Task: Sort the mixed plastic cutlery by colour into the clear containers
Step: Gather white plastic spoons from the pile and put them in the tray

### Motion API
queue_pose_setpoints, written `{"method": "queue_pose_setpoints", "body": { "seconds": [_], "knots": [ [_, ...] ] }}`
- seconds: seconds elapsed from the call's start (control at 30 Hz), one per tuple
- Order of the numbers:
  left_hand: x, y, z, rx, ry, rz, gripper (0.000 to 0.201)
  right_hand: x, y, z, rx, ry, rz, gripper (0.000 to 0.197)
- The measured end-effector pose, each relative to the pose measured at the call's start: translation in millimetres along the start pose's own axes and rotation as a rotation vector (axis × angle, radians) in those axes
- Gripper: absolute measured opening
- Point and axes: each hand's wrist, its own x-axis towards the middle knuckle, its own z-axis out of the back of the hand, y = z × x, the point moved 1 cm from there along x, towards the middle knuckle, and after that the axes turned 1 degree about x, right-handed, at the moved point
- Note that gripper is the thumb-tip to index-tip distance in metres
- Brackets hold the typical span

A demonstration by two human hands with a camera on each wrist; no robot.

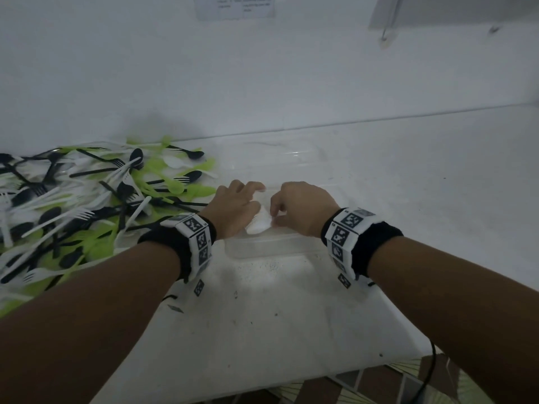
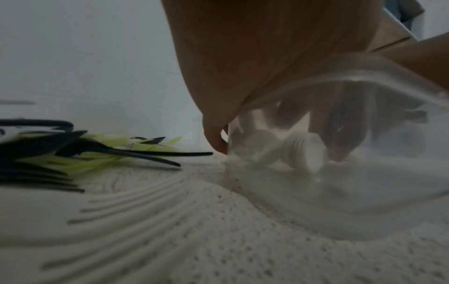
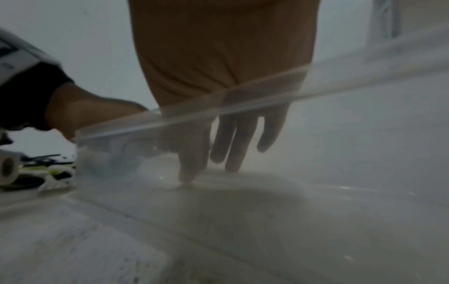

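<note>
A clear container (image 1: 262, 248) stands mid-table, and both hands reach into it. My left hand (image 1: 253, 196) holds a bunch of white cutlery (image 1: 258, 224) low inside, the spoon bowls (image 2: 264, 149) showing through the wall (image 2: 364, 76). From the right, my right hand (image 1: 275, 217) pinches that bunch's end, while its fingers (image 3: 187, 173) point down to the container floor behind the rim (image 3: 218, 113). The mixed pile of black, white and green cutlery (image 1: 102, 193) lies on the table to the left of the container, also low at the left in the left wrist view (image 2: 97, 153).
A second clear container (image 1: 291, 153) sits just behind the first, against the white wall. The white table (image 1: 408, 185) stretches bare to the right. Its front edge (image 1: 262, 383) is close to me, with a black cable (image 1: 428, 374) hanging beyond it.
</note>
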Motion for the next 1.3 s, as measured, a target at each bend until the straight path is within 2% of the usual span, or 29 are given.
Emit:
{"method": "queue_pose_setpoints", "body": {
  "seconds": [0.03,0.13,0.17,0.3,0.4,0.5,0.57,0.87,1.03,1.1,1.17,1.23,1.3],
  "knots": [
    [-0.6,-0.1,0.6,0.013,0.058,-0.006,0.045,1.6,3.4,-1.1,-0.039,-0.008,0.015,0.014],
    [-3.3,1.8,5.4,-0.08,0.148,0.065,0.095,9.3,14.3,-2.5,-0.023,0.016,-0.012,0.017],
    [-2.0,4.2,3.5,-0.059,0.142,0.057,0.099,11.6,16.5,-3.0,-0.005,0.018,-0.026,0.018],
    [1.4,10.1,-2.6,-0.046,0.121,0.061,0.079,15.5,17.3,-5.6,-0.04,0.017,0.008,0.02],
    [3.1,12.7,-6.4,-0.049,0.098,0.041,0.074,11.9,7.6,2.9,-0.074,0.094,0.085,0.017],
    [3.8,13.3,-6.9,-0.038,0.11,0.056,0.072,10.3,-0.8,11.2,-0.071,0.132,0.069,0.017],
    [3.6,11.9,-6.5,-0.021,0.1,0.047,0.072,9.6,-2.2,9.1,-0.084,0.106,0.037,0.008],
    [1.8,9.4,-0.5,-0.064,0.123,0.058,0.079,3.1,-1.7,-1.8,-0.032,0.04,-0.031,0.013],
    [0.6,12.3,14.3,-0.126,0.228,0.057,0.097,2.6,-1.4,0.8,-0.043,0.077,-0.009,0.016],
    [-2.9,15.9,24.2,-0.219,0.184,0.079,0.101,1.4,0.0,2.4,-0.072,0.083,0.01,0.02],
    [-8.8,25.3,36.1,-0.353,0.07,0.116,0.094,2.6,3.4,5.0,-0.055,-0.006,0.024,0.021],
    [-14.8,42.9,52.9,-0.382,-0.036,0.133,0.079,7.6,12.6,10.5,0.054,-0.12,0.013,0.017],
    [-20.2,68.0,73.5,-0.316,-0.052,0.152,0.06,17.2,28.7,18.5,0.203,-0.157,-0.01,0.021]
  ]
}}
